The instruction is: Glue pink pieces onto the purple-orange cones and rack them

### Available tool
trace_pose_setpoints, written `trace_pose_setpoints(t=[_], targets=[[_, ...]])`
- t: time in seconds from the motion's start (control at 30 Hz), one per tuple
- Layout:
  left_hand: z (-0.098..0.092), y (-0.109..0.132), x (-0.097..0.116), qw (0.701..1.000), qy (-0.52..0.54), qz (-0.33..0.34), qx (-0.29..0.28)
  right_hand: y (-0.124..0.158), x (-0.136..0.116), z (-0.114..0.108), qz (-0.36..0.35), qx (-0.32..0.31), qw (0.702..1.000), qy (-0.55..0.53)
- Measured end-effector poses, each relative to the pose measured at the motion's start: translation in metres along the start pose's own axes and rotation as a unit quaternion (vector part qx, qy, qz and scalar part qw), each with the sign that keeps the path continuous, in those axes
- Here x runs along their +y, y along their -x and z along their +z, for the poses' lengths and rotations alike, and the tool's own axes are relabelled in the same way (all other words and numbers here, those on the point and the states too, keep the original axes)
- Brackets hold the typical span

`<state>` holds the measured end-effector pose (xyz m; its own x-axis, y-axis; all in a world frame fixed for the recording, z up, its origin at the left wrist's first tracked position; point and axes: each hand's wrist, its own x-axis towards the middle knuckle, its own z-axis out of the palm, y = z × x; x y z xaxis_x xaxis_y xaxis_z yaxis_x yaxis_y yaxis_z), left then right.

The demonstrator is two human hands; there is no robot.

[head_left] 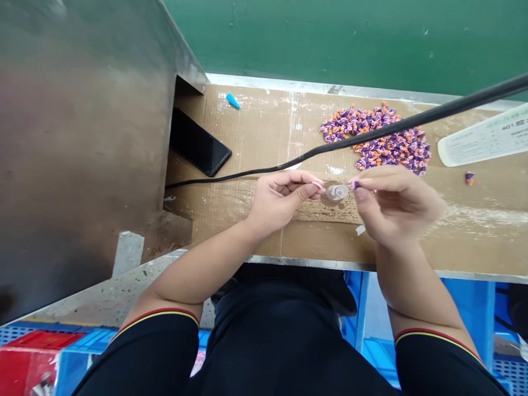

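1. Black sleeves [136,352] with red-and-yellow cuffs filled the bottom of the view, and a black shirt [272,335] ran between them, right up against the lens!
2. Over to the left hand [278,201]: thumb and forefinger pressed together, pinching a tiny pink-and-white piece [317,185], with the other fingers curled in.
3. And the right hand [396,206], a little blurred, came in from the other side, pinching a small purple piece [353,185] between thumb and forefinger.
4. Dead centre between them, a small clear plastic container [337,192] sat on the cardboard-covered worktop [264,236], with both pinched pieces just beside it. Whether they touched it, I couldn't tell.
5. Just beyond the hands lay a big heap of purple-and-orange pieces [375,137], with one loose purple piece [469,177] well off to the right and a blue cone-shaped piece [232,100] near the far edge.
6. Also on the worktop: a black phone [200,142] on the left and a printed white card [482,136] on the right, while a black cable [371,132] stretched across the view.
7. Closing it out, a steel panel [82,154] stood to the left, and a green wall [350,38] rose behind.
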<state>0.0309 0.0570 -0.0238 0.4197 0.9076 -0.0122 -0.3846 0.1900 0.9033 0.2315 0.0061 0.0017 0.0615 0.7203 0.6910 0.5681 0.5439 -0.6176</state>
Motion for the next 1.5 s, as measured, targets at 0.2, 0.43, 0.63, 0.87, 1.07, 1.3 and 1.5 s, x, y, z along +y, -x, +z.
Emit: trace_pose_setpoints(t=[0.2,0.43,0.63,0.87,1.07,1.3,1.5], targets=[[0.001,-0.001,0.000,1.000,-0.001,-0.007,0.001,-0.005,0.005,-0.016,0.061,-0.018,0.998,0.015],[0.003,0.001,-0.007,1.000,-0.023,0.003,-0.005,-0.003,-0.009,-0.004,0.135,-0.144,0.975,-0.101],[0.002,0.006,-0.008,0.995,-0.069,0.066,-0.010,0.001,-0.009,0.000,0.177,-0.114,0.968,-0.135],[0.001,0.006,-0.007,0.992,-0.083,0.093,-0.024,-0.004,-0.004,-0.009,0.120,-0.116,0.983,-0.079],[0.003,0.004,-0.004,1.000,-0.015,-0.015,0.014,-0.016,0.017,-0.036,-0.016,-0.203,0.974,0.096],[0.002,0.001,-0.002,0.996,0.039,-0.074,0.038,-0.016,0.024,-0.042,-0.048,-0.299,0.942,0.146],[0.006,0.002,0.004,0.990,0.058,-0.111,0.060,-0.019,0.019,-0.044,-0.047,-0.274,0.952,0.132]])
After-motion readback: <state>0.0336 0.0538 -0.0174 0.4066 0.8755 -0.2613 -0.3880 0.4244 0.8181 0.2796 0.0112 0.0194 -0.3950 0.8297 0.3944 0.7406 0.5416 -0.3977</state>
